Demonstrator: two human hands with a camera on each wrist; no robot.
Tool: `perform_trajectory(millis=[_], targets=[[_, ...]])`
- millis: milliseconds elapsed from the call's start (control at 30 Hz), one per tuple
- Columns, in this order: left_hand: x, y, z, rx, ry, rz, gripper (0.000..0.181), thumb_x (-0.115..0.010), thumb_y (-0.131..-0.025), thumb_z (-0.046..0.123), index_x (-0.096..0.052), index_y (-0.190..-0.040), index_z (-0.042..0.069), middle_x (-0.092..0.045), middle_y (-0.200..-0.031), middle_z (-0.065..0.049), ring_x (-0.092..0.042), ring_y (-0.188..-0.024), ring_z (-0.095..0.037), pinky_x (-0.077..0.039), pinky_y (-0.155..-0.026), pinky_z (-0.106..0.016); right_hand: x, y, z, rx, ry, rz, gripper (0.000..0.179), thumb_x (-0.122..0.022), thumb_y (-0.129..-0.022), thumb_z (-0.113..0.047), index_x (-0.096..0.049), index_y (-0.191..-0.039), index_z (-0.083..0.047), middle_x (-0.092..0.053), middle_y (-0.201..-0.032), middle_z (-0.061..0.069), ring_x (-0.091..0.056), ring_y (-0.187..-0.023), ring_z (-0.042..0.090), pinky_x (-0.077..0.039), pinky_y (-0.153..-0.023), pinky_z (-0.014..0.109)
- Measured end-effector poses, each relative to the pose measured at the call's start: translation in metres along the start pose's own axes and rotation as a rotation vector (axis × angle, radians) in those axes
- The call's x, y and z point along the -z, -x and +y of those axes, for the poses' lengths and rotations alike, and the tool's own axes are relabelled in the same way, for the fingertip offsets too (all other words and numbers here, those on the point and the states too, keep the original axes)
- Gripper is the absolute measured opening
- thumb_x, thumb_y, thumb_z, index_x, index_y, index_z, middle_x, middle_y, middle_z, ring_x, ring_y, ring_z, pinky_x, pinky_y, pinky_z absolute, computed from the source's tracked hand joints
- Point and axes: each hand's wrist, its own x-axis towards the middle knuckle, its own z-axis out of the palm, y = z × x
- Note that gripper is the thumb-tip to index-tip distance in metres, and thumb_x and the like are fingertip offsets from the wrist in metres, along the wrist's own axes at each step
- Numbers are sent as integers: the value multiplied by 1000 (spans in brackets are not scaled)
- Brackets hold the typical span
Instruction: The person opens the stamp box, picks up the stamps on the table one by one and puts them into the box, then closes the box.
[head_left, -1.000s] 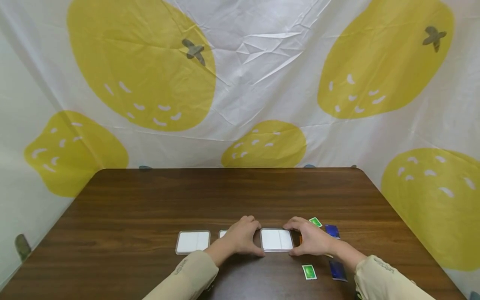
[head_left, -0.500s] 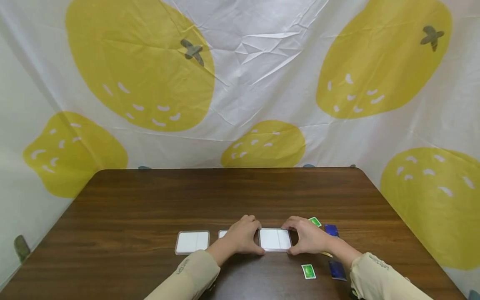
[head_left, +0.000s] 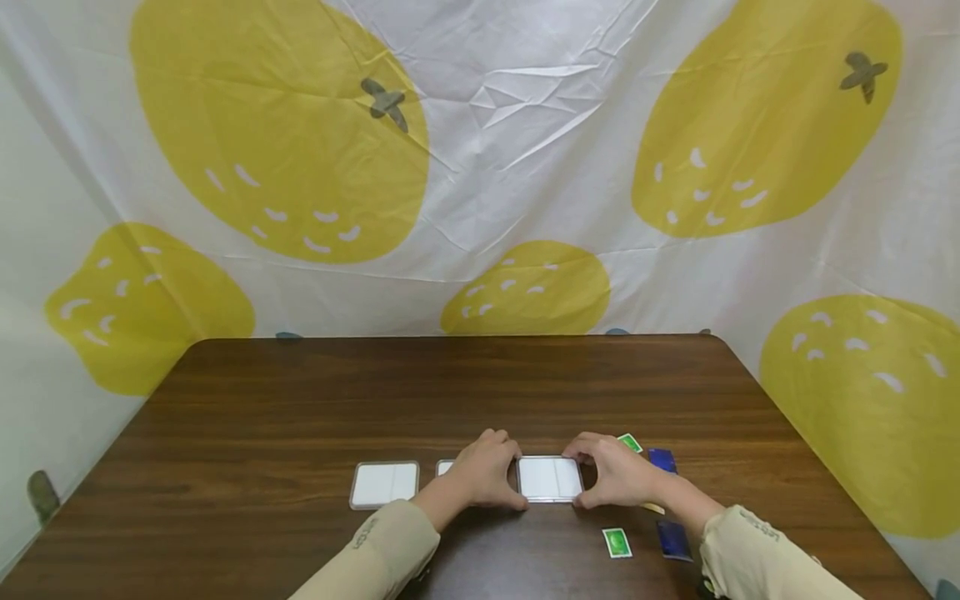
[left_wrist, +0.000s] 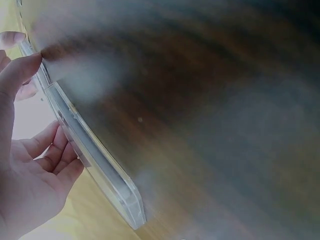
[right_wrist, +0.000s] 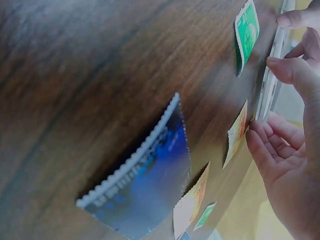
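Observation:
A flat clear plastic case (head_left: 550, 478) with a white inside lies between the two hands in the head view. My left hand (head_left: 483, 473) holds its left side, thumb at the near corner and fingers at the far one. My right hand (head_left: 618, 473) grips the right side the same way. In the left wrist view a second clear case (left_wrist: 97, 155) lies close to the left hand; the head view shows only a corner of this middle case (head_left: 444, 468). Green stamps (right_wrist: 247, 35), orange stamps (right_wrist: 237, 132) and a blue stamp (right_wrist: 145, 175) lie near the right hand.
Another white-filled clear case (head_left: 385, 485) lies farther left on the brown wooden table (head_left: 450, 383). Right of the hands are a near green stamp (head_left: 617, 542) and dark blue stamps (head_left: 675, 540). A curtain (head_left: 525, 183) with yellow fruit hangs behind.
Both hands and the case stay nearly still, with a slight leftward shift in view. An orange patch by the right hand's fingers is no longer visible in the head view.

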Motion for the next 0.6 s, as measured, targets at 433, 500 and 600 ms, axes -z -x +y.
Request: perform_trajectory(millis=[433,500,600], targets=[[2,0,2,12,-14,-2,53,-79,-55,45,-62,-93,12,-51,-84,4,-48,-84,-13,-45,-65,-23,0,0,1,-7,-11,2,46,-79,-60,-21,-61,-99,-4,-58,-94,-3,-54,-83,10,-48,-71,25],[2,0,2,12,-15,0,53,-79,-55,45,-62,-93,12,-52,-84,4,-48,-84,-13,-45,-65,-23,0,0,0,-14,-14,-1,47,-78,-60,-20,-61,-99,-3,-58,-94,-2,-55,-84,11,-48,-71,25],[2,0,2,14,-11,-1,53,-79,-55,46,-62,-93,12,-52,-84,5,-48,-85,-13,-45,-66,-23,1,-1,-1,-22,-22,-3,47,-78,-59,-19,-61,-100,-3,-59,-94,-1,-55,-84,11,-48,-71,25]])
